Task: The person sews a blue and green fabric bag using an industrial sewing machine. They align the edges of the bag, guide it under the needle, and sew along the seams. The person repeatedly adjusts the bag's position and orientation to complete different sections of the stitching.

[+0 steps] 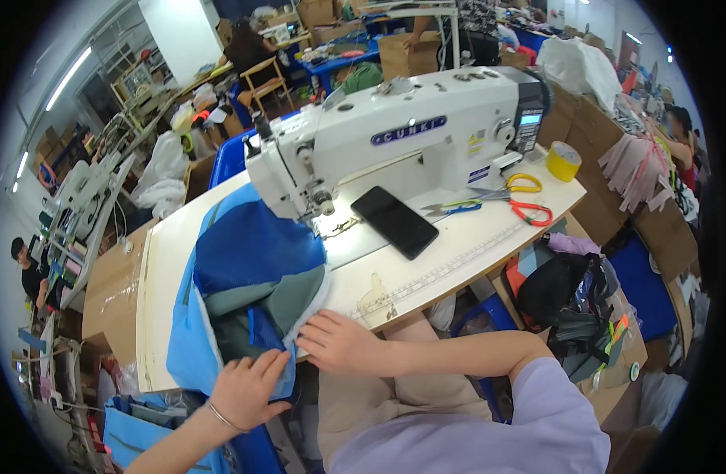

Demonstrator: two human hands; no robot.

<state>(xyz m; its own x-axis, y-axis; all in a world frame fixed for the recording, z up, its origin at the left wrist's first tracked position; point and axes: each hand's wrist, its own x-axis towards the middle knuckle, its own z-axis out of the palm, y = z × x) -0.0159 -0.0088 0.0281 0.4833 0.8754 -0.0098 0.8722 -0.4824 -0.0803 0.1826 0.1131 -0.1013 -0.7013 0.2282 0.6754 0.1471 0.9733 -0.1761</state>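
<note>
A blue fabric piece (pixel 190 347) with a grey-green lining, shaped like an open bag, lies at the left of the sewing table (pixel 458 253). Its upper edge reaches under the head of a white sewing machine (pixel 363 130); the needle tip is hard to make out. My left hand (pixel 252 387), with a thin bracelet at the wrist, has its fingers closed on the near edge of the fabric. Beside it, my right hand (pixel 339 344) grips the pale edge at the table's front, fingertips curled over it. Both thumbs are partly hidden from view.
A black phone (pixel 394 222) lies right of the needle area. Behind it are thread snips (pixel 456 208), scissors (pixel 529 207) and a yellow tape roll (pixel 563 162). Cartons (pixel 110 292) stand left; a black bag (pixel 556 288) lies right. Other people work farther back.
</note>
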